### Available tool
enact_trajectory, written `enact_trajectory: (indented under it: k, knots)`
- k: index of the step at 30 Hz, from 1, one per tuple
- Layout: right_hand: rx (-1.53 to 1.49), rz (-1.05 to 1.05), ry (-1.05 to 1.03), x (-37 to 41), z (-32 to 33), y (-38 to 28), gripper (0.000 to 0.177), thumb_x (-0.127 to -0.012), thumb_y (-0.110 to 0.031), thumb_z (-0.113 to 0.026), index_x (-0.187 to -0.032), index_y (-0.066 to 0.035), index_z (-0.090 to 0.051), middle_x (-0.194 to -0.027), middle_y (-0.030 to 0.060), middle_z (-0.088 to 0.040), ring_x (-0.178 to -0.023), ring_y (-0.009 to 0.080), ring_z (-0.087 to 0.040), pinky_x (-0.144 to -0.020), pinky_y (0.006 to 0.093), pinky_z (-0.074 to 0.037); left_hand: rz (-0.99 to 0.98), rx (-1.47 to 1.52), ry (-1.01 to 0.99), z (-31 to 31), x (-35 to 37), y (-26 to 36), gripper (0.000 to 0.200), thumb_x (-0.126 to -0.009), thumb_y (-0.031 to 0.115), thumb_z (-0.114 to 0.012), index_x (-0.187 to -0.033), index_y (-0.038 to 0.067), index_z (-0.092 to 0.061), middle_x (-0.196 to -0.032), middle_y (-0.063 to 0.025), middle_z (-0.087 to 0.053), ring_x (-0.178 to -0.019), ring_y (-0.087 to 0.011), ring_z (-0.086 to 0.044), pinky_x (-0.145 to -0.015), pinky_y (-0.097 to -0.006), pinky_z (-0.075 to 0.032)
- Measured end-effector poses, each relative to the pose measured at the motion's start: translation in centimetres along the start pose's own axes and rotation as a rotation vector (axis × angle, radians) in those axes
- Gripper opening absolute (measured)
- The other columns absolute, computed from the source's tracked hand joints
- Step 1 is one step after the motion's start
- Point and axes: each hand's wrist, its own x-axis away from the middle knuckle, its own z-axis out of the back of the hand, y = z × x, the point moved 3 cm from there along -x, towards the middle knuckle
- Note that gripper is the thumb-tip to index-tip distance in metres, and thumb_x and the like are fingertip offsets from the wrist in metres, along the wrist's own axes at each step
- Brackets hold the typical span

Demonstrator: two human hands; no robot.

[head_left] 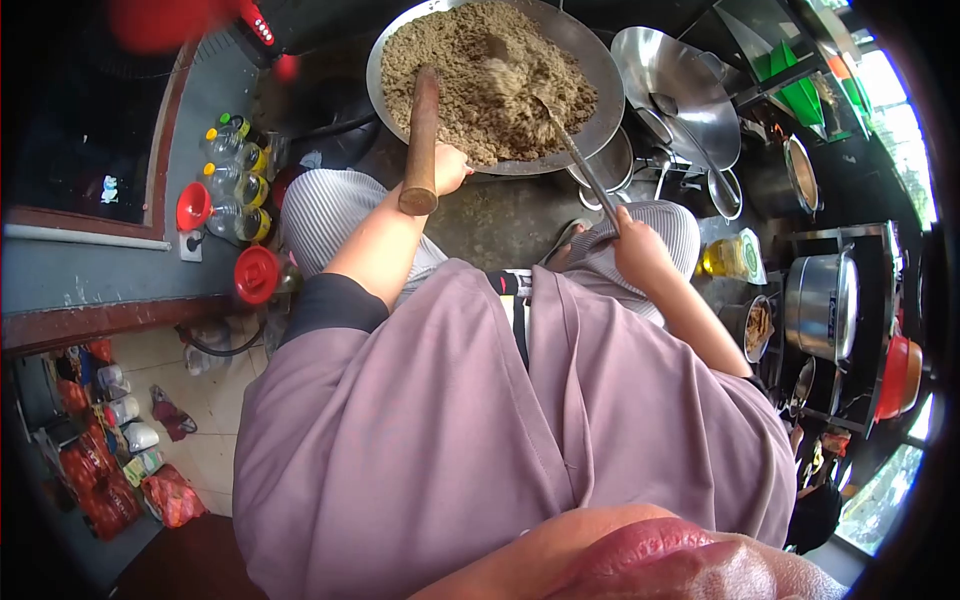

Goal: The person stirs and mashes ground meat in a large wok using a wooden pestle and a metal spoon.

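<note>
Straight ahead of the person in the head view, a wide steel wok (pixel 592 45) sits low on a dark, stained floor, filled with a brown, crumbly mixture (pixel 465 60). The left hand (pixel 450 168) is closed around a thick wooden handle (pixel 421 140) that rises from the near rim of the wok and points back toward the body. The fingers wrap it just above its rounded end. The right hand (pixel 638 250) is clenched on the end of a long metal spatula (pixel 578 152), whose thin shaft slants up and to the left. The blade is buried in the mixture near the middle of the wok, where the crumbs look blurred. Both forearms are bare and reach out over striped trouser knees and a loose mauve garment that fills the lower picture.

Just right of the full wok stands an empty steel wok (pixel 690 75), tilted, with a ladle (pixel 724 190) below it. Farther right, a lidded steel pot (pixel 822 300) rests on a dark rack, and a bottle of yellow oil (pixel 722 258) stands near the right forearm. On the left, against a grey ledge, several clear bottles with yellow caps (pixel 235 175) cluster beside a red funnel (pixel 192 207), and a red lid (pixel 257 273) lies just below them. Red packets (pixel 100 480) are heaped at the lower left.
</note>
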Motion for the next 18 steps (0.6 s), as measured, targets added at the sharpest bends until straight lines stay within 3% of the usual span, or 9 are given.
enact_trajectory:
  k: [2, 4, 6, 8, 10, 12, 14, 17, 18]
  knots:
    - [0.098, 0.031, -0.007, 1.0, 2.5, 0.0, 0.051, -0.085, -0.003, -0.050, -0.135, 0.007, -0.041, -0.098, 0.0259, -0.065, -0.091, 0.0384, -0.066, -0.082, 0.0459, -0.052, 0.100, 0.035, -0.156, 2.7, 0.0, 1.8, 0.050, -0.075, 0.019, -0.078, -0.109, -0.014, -0.064, -0.156, -0.0236, 0.020, -0.146, -0.0384, 0.012, -0.120, -0.0362, -0.006]
    - [0.242, 0.084, -0.055, 1.4, 6.3, -0.1, 0.053, -0.084, -0.003, -0.055, -0.135, 0.001, -0.043, -0.098, 0.0237, -0.066, -0.093, 0.0378, -0.066, -0.081, 0.0454, -0.053, 0.150, 0.056, -0.180, -1.5, 0.1, -1.1, 0.036, -0.074, 0.001, -0.070, -0.108, -0.009, -0.067, -0.153, -0.0222, -0.027, -0.142, -0.0327, -0.029, -0.116, -0.0335, -0.025]
    - [0.236, 0.061, 0.022, 1.9, 11.3, -0.1, 0.048, -0.083, -0.005, -0.060, -0.130, -0.004, -0.052, -0.096, 0.0208, -0.067, -0.093, 0.0381, -0.065, -0.082, 0.0459, -0.052, 0.142, 0.042, -0.305, -4.1, 0.0, -2.6, 0.035, -0.076, 0.003, -0.069, -0.109, -0.008, -0.067, -0.146, -0.0229, -0.041, -0.139, -0.0332, -0.035, -0.116, -0.0339, -0.025]
    - [0.247, 0.291, 0.145, 0.4, 14.9, 2.5, 0.044, -0.083, -0.007, -0.062, -0.127, -0.003, -0.056, -0.093, 0.0166, -0.067, -0.087, 0.0313, -0.067, -0.078, 0.0413, -0.052, 0.015, -0.190, 0.203, 2.6, 0.3, 2.2, 0.034, -0.078, 0.014, -0.071, -0.104, -0.008, -0.069, -0.139, -0.0292, -0.044, -0.135, -0.0340, -0.041, -0.114, -0.0367, -0.029]
    - [0.028, -0.114, -0.160, -0.3, 19.7, 1.2, 0.035, -0.084, -0.007, -0.060, -0.118, 0.001, -0.060, -0.078, 0.0122, -0.065, -0.063, 0.0220, -0.065, -0.056, 0.0354, -0.052, -0.018, -0.263, 0.113, 1.2, 0.1, 2.3, 0.030, -0.082, 0.021, -0.068, -0.098, -0.004, -0.072, -0.124, -0.0285, -0.054, -0.123, -0.0340, -0.051, -0.108, -0.0389, -0.035]
    - [-0.089, -0.093, -0.317, -2.9, 21.5, 3.7, 0.031, -0.086, -0.007, -0.058, -0.115, 0.003, -0.060, -0.069, 0.0082, -0.060, -0.045, 0.0128, -0.055, -0.037, 0.0284, -0.042, 0.046, -0.165, -0.576, -8.9, 0.1, -2.3, 0.026, -0.088, 0.022, -0.058, -0.093, 0.003, -0.074, -0.101, -0.0206, -0.069, -0.105, -0.0333, -0.064, -0.100, -0.0406, -0.044]
    - [-0.291, -0.191, -0.382, -5.2, 21.8, 5.6, 0.020, -0.088, -0.010, -0.059, -0.100, 0.004, -0.060, -0.068, 0.0076, -0.061, -0.039, 0.0113, -0.051, -0.036, 0.0270, -0.040, 0.011, -0.037, -0.467, -8.5, 0.6, -1.1, 0.032, -0.087, 0.031, -0.062, -0.079, 0.002, -0.073, -0.081, -0.0230, -0.068, -0.087, -0.0360, -0.068, -0.085, -0.0454, -0.050]
    - [-0.747, -0.372, -0.475, -9.9, 17.4, 9.4, 0.019, -0.088, -0.013, -0.060, -0.098, 0.003, -0.062, -0.067, 0.0093, -0.061, -0.039, 0.0089, -0.048, -0.033, 0.0226, -0.033, 0.038, 0.019, -0.457, -8.7, 0.6, 0.9, 0.034, -0.088, 0.032, -0.061, -0.077, 0.001, -0.072, -0.080, -0.0209, -0.069, -0.083, -0.0358, -0.068, -0.080, -0.0469, -0.051]
    - [-0.885, -0.398, -0.550, -11.6, 13.8, 9.5, 0.014, -0.090, -0.016, -0.059, -0.091, -0.002, -0.061, -0.062, 0.0037, -0.055, -0.038, 0.0071, -0.041, -0.033, 0.0218, -0.029, 0.061, 0.029, -0.451, -9.1, 0.5, 1.4, 0.035, -0.088, 0.032, -0.061, -0.077, 0.001, -0.072, -0.080, -0.0212, -0.069, -0.082, -0.0354, -0.068, -0.080, -0.0469, -0.051]
